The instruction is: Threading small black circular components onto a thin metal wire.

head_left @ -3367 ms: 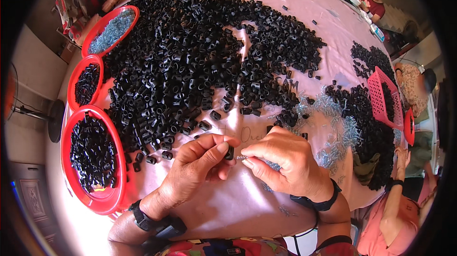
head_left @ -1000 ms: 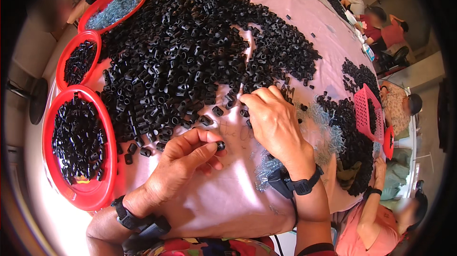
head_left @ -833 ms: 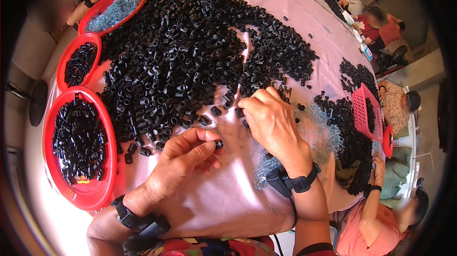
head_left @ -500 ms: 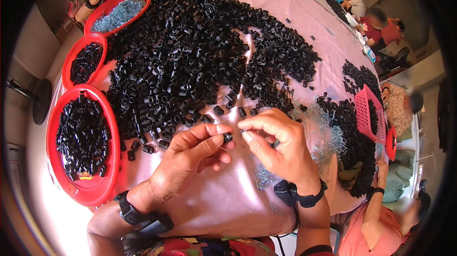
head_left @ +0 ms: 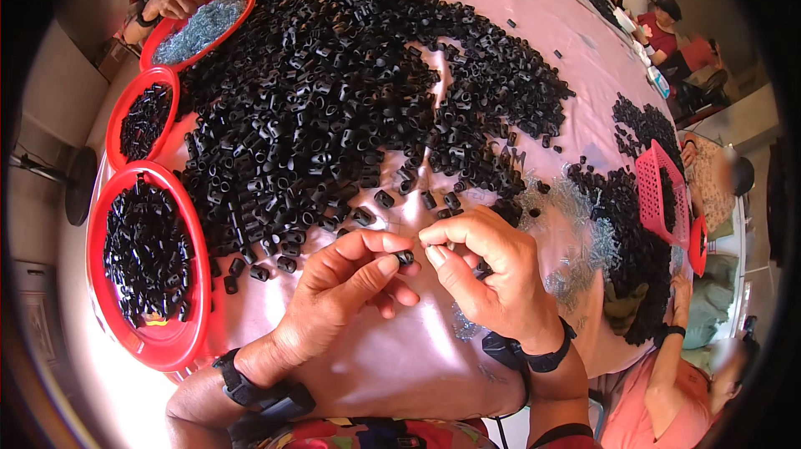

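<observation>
Red round trays (head_left: pixel 179 340): three. Pink baskets (head_left: pixel 655 199): one. Black plastic pieces (head_left: pixel 334 107): too many to count.

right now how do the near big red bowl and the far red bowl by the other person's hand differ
The near red bowl holds black pieces; the far red bowl holds silvery-grey bits. The near red bowl looks larger, and no hand touches it; another person's hand rests at the far one's rim. Both are round and red.

No packages, labels, signs or screens show anywhere around the fingers; nothing printed lies near them, beside them or further off on the pink cloth-covered round table (head_left: pixel 534 23).
</observation>
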The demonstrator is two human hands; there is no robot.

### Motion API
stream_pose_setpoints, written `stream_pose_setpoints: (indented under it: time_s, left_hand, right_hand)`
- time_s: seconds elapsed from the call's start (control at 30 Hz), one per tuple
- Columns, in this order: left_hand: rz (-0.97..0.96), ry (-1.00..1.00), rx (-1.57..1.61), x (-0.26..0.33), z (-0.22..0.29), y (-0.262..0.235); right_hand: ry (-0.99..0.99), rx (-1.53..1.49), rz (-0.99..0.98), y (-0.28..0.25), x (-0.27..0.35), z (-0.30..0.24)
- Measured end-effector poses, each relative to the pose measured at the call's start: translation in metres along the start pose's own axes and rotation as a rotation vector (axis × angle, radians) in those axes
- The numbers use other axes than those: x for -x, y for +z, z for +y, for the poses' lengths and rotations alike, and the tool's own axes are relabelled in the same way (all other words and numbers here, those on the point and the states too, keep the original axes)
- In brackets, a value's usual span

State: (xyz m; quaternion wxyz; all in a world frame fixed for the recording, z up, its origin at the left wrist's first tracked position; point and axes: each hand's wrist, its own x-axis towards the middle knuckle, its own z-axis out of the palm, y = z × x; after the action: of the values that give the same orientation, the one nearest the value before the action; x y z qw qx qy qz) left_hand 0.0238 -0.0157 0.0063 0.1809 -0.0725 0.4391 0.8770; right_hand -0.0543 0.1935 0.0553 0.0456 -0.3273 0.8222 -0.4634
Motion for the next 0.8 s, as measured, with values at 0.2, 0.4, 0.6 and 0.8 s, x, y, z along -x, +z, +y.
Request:
stream_pose_setpoints:
  time_s: [0.2, 0.4, 0.6, 0.8]
  left_hand:
    - [0.003, 0.048, -0.010, 0.000, -0.003, -0.004]
    - [0.003, 0.084, -0.026, 0.001, -0.006, -0.002]
    - [0.010, 0.102, -0.028, 0.001, -0.007, -0.004]
    - [0.009, 0.102, -0.050, 0.002, -0.006, -0.002]
  right_hand:
    - [-0.167, 0.049, -0.052, 0.003, -0.002, -0.003]
    - [0.044, -0.042, -0.049, 0.006, 0.004, -0.006]
    - [-0.138, -0.003, -0.055, 0.006, 0.001, 0.002]
    - [-0.147, 0.006, -0.044, 0.007, 0.002, -0.001]
